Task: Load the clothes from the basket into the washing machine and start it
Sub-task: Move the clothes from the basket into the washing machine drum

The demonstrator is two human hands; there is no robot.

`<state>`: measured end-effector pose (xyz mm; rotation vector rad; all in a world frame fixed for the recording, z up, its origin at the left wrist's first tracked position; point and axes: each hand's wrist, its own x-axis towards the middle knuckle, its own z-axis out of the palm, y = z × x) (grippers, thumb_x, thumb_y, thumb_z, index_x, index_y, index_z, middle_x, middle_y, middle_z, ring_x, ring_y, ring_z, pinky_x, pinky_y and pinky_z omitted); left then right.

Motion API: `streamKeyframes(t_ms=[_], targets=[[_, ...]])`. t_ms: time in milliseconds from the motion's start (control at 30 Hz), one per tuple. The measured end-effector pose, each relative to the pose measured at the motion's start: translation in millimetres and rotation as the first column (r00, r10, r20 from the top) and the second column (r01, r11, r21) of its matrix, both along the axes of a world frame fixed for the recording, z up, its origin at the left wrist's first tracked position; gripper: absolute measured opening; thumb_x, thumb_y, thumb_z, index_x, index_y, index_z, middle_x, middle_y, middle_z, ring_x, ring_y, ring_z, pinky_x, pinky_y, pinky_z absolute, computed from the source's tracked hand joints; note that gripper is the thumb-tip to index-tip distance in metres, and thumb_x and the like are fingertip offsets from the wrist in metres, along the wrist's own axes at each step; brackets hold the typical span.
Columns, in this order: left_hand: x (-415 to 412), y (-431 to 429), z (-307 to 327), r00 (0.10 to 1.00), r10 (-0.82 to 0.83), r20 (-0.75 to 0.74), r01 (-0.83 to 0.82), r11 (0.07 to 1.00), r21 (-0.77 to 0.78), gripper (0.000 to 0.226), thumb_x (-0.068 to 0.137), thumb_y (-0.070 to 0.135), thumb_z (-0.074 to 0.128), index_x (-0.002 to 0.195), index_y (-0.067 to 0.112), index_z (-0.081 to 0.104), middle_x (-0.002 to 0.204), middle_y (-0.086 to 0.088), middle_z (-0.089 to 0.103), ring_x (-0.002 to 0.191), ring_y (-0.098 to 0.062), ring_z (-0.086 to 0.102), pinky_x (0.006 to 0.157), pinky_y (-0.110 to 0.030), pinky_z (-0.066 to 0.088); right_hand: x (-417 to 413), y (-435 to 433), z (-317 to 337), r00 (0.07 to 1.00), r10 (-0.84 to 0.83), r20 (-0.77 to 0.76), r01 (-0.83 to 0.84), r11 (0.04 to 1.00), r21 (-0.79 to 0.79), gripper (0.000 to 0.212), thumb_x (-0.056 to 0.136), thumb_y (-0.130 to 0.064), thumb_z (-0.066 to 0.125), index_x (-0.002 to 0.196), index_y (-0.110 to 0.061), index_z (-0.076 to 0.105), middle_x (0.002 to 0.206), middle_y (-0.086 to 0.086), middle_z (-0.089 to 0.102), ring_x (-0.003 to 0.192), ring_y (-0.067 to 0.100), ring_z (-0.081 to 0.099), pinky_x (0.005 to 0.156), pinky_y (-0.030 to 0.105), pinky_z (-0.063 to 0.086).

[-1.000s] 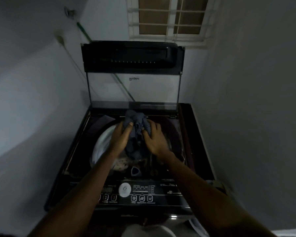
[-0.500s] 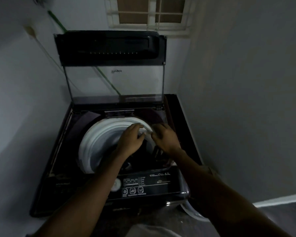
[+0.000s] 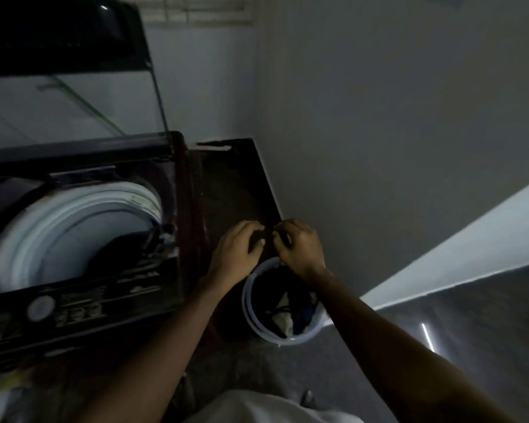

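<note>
Now we hover over the basket (image 3: 248,303) for clothes (image 3: 283,314)
Left hand (image 3: 235,251) and right hand (image 3: 300,248) side by side, fingers curled, can't tell if they pinch anything; clothes lie just below, nearer right hand; washing machine (image 3: 104,297) open to our left

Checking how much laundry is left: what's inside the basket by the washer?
The basket holds dark clothes, with a pale piece and something blue among them. The right hand covers its far edge, and whatever lies under the pile is hidden.
</note>
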<state>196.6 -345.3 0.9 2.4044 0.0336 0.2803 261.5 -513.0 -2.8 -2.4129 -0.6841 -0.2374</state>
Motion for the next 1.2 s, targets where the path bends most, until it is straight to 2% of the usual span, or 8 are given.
streamKeyframes(t_ms=[300,500,633,767,900,967,1100,1200], targets=[[0.0,-104.5,-57.0,0.966,0.010,-0.258,-0.009,1.000,0.003,0.031,0.095,0.025,0.060,0.124,0.016,0.060,0.123,-0.002,0.060,0.112,-0.020,0.059,0.088,-0.029,0.047,-3.5,-131.7,-50.7,0.982,-0.067,-0.176,0.036,0.985,-0.170,0.032,0.081,-0.036,0.052,0.094,-0.013,0.070,0.098,0.005,0.068,0.086,0.028,0.062,0.070,0.034,0.050],[9.4,-112.2,-123.8,0.935,0.077,-0.345,-0.089,0.996,-0.019,0.029,0.095,0.027,0.060,0.121,0.016,0.061,0.123,-0.004,0.063,0.115,-0.024,0.059,0.096,-0.041,0.049,-2.7,-142.2,-114.5,0.968,-0.051,-0.244,-0.002,0.977,-0.214,0.043,0.077,-0.043,0.043,0.095,-0.015,0.070,0.101,0.006,0.067,0.089,0.030,0.062,0.071,0.035,0.053],[22.9,-116.7,-202.7,0.938,0.052,-0.342,-0.044,0.999,0.031,0.033,0.094,0.025,0.061,0.124,0.012,0.062,0.124,-0.006,0.065,0.116,-0.024,0.059,0.096,-0.035,0.046,2.4,-139.1,-201.6,0.943,-0.082,-0.322,-0.016,0.957,-0.291,0.044,0.078,-0.046,0.042,0.095,-0.016,0.068,0.101,0.005,0.066,0.087,0.030,0.062,0.069,0.036,0.052],[37.3,-115.2,-298.6,0.939,-0.011,-0.344,0.063,0.988,0.139,0.038,0.095,0.031,0.059,0.128,0.013,0.060,0.132,-0.007,0.061,0.126,-0.025,0.053,0.106,-0.038,0.042,8.5,-136.6,-290.9,0.915,-0.142,-0.377,-0.026,0.913,-0.406,0.027,0.085,-0.036,0.056,0.099,-0.015,0.065,0.103,0.008,0.063,0.088,0.034,0.061,0.073,0.036,0.047],[47.7,-109.9,-380.8,0.941,-0.084,-0.326,0.166,0.959,0.231,0.041,0.094,0.029,0.059,0.132,0.013,0.058,0.142,-0.005,0.054,0.141,-0.024,0.039,0.116,-0.041,0.031,19.6,-126.3,-368.1,0.837,-0.266,-0.478,-0.050,0.833,-0.552,0.052,0.090,-0.050,0.051,0.129,-0.015,0.049,0.128,0.012,0.054,0.110,0.036,0.055,0.093,0.039,0.041],[48.5,-105.7,-409.2,0.938,-0.109,-0.330,0.194,0.952,0.237,0.042,0.095,0.027,0.058,0.134,0.012,0.056,0.145,-0.006,0.051,0.144,-0.024,0.034,0.118,-0.042,0.028,21.7,-121.3,-394.8,0.778,-0.336,-0.531,-0.031,0.823,-0.567,0.060,0.090,-0.055,0.050,0.130,-0.011,0.047,0.125,0.012,0.058,0.111,0.033,0.056,0.092,0.038,0.043],[42.6,-101.6,-425.9,0.921,-0.121,-0.369,0.217,0.948,0.232,0.047,0.095,0.027,0.057,0.139,0.013,0.050,0.150,-0.005,0.046,0.147,-0.024,0.029,0.119,-0.040,0.024,22.6,-114.0,-403.8,0.682,-0.430,-0.592,0.104,0.858,-0.503,0.040,0.095,-0.034,0.052,0.122,-0.005,0.054,0.117,0.014,0.063,0.108,0.032,0.061,0.086,0.039,0.050],[32.1,-100.5,-402.7,0.910,-0.100,-0.403,0.219,0.940,0.262,0.048,0.097,0.031,0.054,0.142,0.016,0.047,0.151,-0.002,0.043,0.147,-0.021,0.027,0.119,-0.036,0.022,19.4,-110.9,-372.4,0.691,-0.444,-0.570,0.177,0.869,-0.462,0.033,0.090,-0.023,0.054,0.119,-0.009,0.057,0.115,0.013,0.065,0.106,0.032,0.061,0.083,0.037,0.049]])
